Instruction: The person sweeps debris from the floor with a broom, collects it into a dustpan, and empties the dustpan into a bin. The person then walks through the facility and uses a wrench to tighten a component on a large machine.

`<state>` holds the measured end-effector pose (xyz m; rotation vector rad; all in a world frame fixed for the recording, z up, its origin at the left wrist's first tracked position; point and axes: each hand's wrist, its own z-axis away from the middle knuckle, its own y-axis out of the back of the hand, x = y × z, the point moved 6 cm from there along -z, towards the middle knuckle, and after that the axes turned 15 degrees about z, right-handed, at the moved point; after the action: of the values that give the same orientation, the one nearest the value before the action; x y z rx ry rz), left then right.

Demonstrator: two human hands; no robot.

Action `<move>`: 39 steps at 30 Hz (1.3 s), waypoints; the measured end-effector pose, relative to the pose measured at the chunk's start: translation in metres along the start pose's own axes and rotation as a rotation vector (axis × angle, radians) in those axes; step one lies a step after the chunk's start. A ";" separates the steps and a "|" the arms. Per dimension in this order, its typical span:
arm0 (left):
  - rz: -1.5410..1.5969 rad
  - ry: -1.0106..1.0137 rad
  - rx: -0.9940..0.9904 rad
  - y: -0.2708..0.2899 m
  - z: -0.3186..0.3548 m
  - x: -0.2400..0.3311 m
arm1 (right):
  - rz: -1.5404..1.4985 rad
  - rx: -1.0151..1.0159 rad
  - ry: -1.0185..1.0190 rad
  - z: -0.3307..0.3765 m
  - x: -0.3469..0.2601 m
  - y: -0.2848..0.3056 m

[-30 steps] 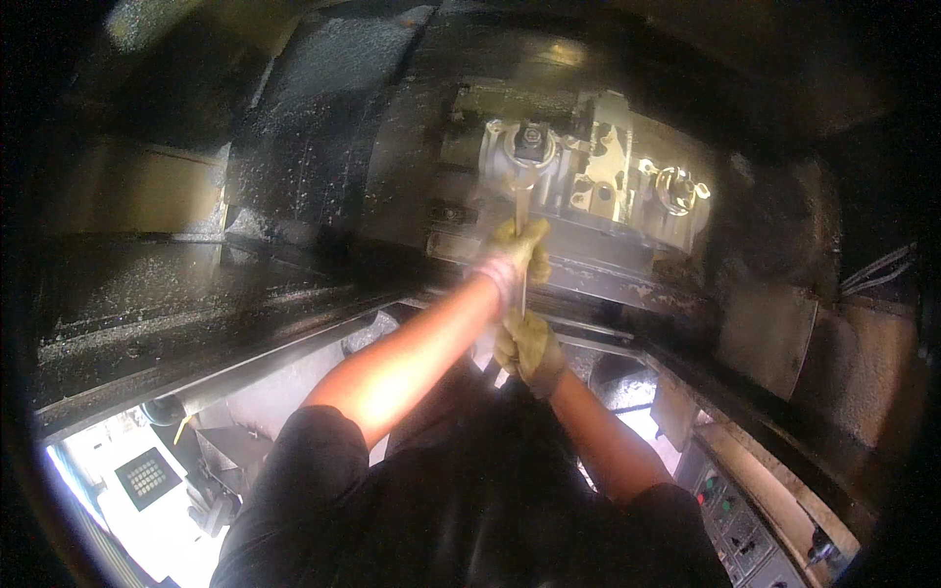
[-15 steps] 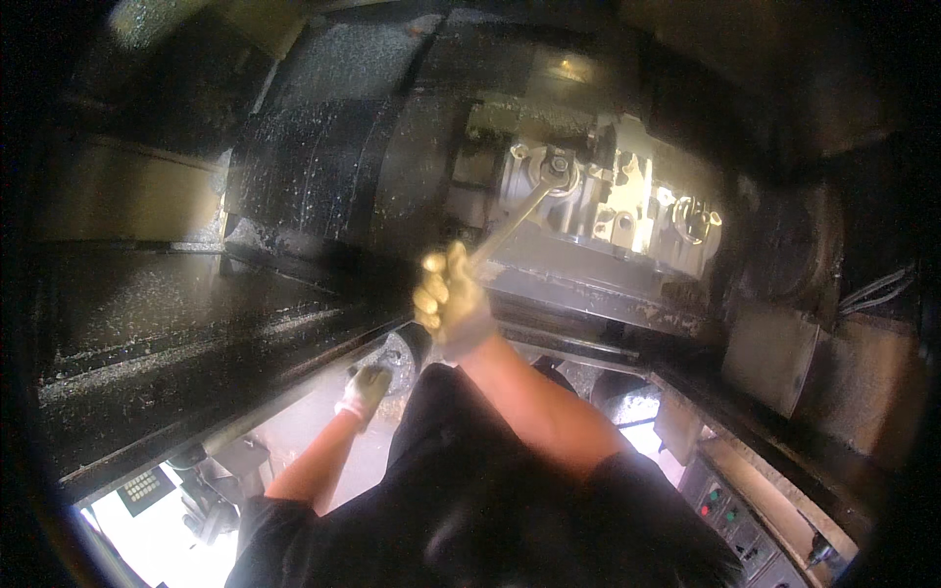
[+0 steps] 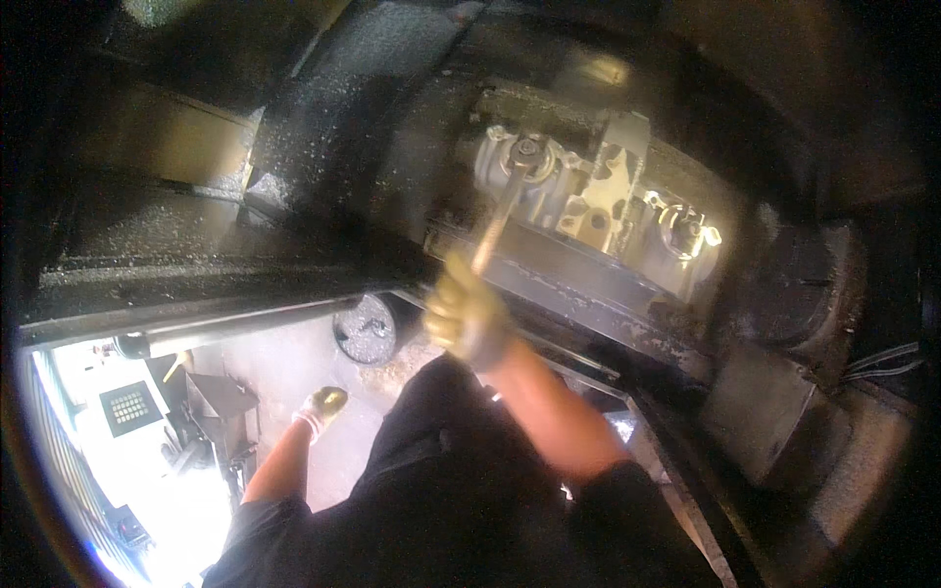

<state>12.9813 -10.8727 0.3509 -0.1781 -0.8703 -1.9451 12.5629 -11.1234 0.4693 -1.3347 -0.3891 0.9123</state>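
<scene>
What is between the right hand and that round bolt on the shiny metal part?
In the head view, the wrench shaft spans from the gloved right hand up to the bolt on the metal part.

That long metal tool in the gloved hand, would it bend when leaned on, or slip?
The wrench probably stays stiff: it looks like a straight metal bar running from the right hand up to a fitting on the clamped metal part. It likely feels heavy for its slim size. It might be slippery, since the machine walls look speckled with chips or wet; the glove should help.

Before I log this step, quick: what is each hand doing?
Left hand: gloved, hanging free, holding nothing.
Right hand: closed on the wrench handle.
</scene>
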 end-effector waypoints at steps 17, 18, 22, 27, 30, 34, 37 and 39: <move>-0.149 -0.031 -0.168 -0.051 -0.076 0.047 | 0.343 0.487 0.147 0.210 -0.004 0.047; -0.220 -0.005 -0.196 -0.039 -0.080 0.035 | 0.191 0.396 0.247 0.196 0.004 0.039; -0.180 0.066 -0.188 0.000 -0.093 0.012 | -0.095 0.328 0.510 0.138 -0.018 0.010; 0.044 0.052 -0.160 0.033 -0.102 0.018 | -0.227 0.439 0.696 0.073 -0.055 0.032; 0.188 0.101 -0.067 0.073 -0.097 -0.011 | -0.341 0.373 0.829 0.031 -0.079 0.022; 0.297 0.177 -0.062 0.095 -0.088 -0.050 | -0.426 0.629 0.930 -0.001 -0.122 0.009; 0.209 -0.144 -0.164 0.101 -0.077 -0.094 | -0.465 0.708 0.980 -0.013 -0.141 0.012; 0.240 -0.058 -0.180 0.088 -0.068 -0.107 | -0.458 0.703 1.005 -0.004 -0.143 0.024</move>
<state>13.1255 -10.8646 0.2953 -0.4279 -0.6770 -1.7976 12.4700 -11.2345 0.4813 -0.8352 0.3808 -0.0883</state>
